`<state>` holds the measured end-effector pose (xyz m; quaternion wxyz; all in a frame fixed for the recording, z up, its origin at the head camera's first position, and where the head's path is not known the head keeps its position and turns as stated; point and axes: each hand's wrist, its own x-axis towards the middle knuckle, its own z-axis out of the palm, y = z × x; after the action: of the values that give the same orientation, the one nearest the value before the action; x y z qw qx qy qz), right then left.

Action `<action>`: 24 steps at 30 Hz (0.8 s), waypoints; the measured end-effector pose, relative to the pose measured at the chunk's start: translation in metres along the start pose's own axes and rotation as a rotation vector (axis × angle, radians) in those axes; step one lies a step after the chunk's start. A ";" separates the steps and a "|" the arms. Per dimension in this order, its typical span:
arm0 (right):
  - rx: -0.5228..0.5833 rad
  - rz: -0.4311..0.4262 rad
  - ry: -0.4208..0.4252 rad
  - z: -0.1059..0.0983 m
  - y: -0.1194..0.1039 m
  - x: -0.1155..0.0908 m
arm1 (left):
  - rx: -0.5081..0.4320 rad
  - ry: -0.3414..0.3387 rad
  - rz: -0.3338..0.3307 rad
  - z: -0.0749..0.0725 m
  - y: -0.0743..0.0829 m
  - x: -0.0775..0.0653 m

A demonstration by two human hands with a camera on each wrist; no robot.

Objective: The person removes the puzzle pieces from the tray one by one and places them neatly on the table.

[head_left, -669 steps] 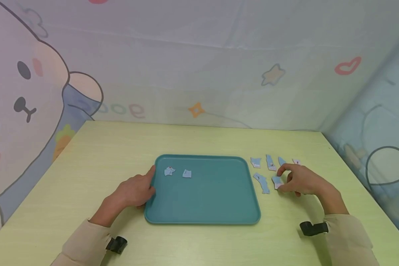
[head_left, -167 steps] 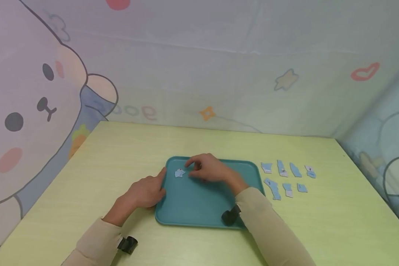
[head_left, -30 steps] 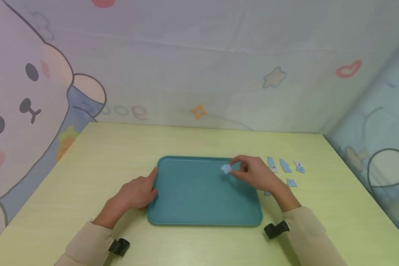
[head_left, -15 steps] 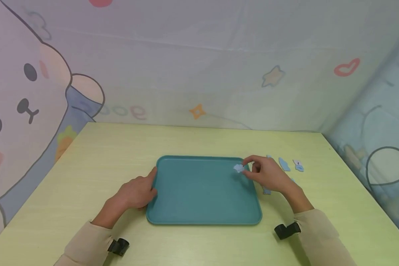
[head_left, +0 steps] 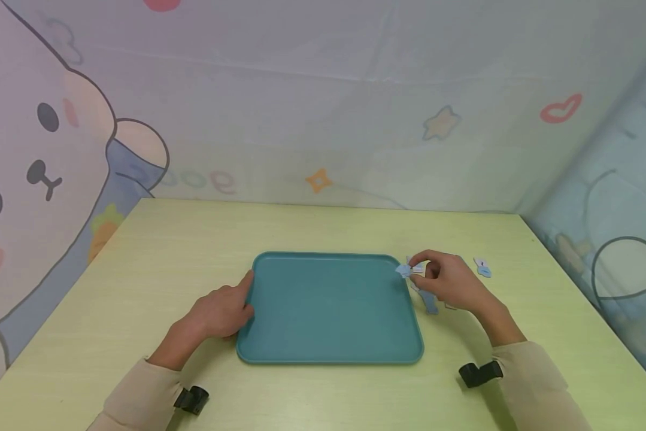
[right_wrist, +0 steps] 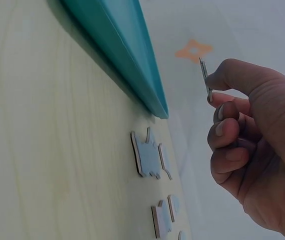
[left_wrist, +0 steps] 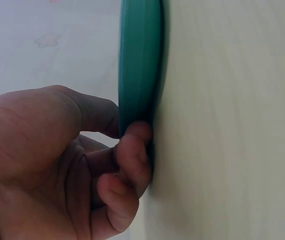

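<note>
My right hand point(head_left: 452, 278) pinches a small pale blue puzzle piece point(head_left: 403, 270) between thumb and fingertips, above the right rim of the teal tray point(head_left: 328, 311). In the right wrist view the piece point(right_wrist: 205, 80) appears edge-on, lifted off the table. My left hand point(head_left: 220, 311) grips the tray's left edge; in the left wrist view thumb and curled fingers meet at the rim point(left_wrist: 140, 65). Partly hidden under my right hand, several more puzzle pieces lie on the table, among them a long blue one point(head_left: 428, 302). Another piece point(head_left: 482, 267) lies farther right, in full view.
The pale yellow table point(head_left: 193, 239) extends round the tray on all sides. A printed cloth point(head_left: 323, 108) hangs behind it and along its sides. In the right wrist view several pieces point(right_wrist: 147, 155) lie close to the tray's corner.
Over the last second my right hand has carried the pinched piece rightward, from over the tray to its right rim. Earlier, two pieces lay on the tray. My left hand has kept its place.
</note>
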<state>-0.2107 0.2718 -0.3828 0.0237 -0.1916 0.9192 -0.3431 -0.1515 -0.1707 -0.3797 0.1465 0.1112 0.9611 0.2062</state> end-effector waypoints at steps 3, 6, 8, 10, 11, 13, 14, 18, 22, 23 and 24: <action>-0.014 0.017 0.007 -0.004 0.002 -0.003 | 0.000 0.003 0.002 0.000 0.000 0.000; -0.040 0.033 0.021 -0.007 0.005 -0.007 | 0.003 0.008 0.003 0.000 0.000 0.000; -0.055 0.037 0.029 -0.008 0.007 -0.008 | 0.004 0.011 0.003 0.001 0.000 0.000; -0.054 0.038 0.033 -0.009 0.009 -0.009 | 0.003 0.012 0.003 0.001 0.000 0.000; -0.051 0.038 0.034 -0.009 0.011 -0.010 | 0.001 0.011 0.002 0.001 0.000 0.000; -0.046 0.035 0.033 -0.010 0.013 -0.011 | -0.001 0.008 -0.001 0.001 0.000 0.000; -0.043 0.034 0.033 -0.010 0.014 -0.012 | -0.003 0.006 -0.003 0.001 0.000 0.000; -0.047 0.028 0.034 -0.012 0.016 -0.014 | -0.008 0.000 -0.008 0.001 0.001 0.000; -0.044 0.032 0.037 -0.015 0.018 -0.017 | -0.009 0.000 -0.007 0.001 0.001 0.001; -0.042 0.035 0.037 -0.016 0.019 -0.017 | -0.009 0.000 -0.007 0.001 0.001 0.001; -0.043 0.038 0.039 -0.017 0.020 -0.018 | -0.010 0.000 -0.006 0.001 0.001 0.001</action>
<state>-0.2040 0.3026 -0.3847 0.0084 -0.1678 0.9302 -0.3265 -0.1519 -0.1693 -0.3809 0.1475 0.1074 0.9604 0.2108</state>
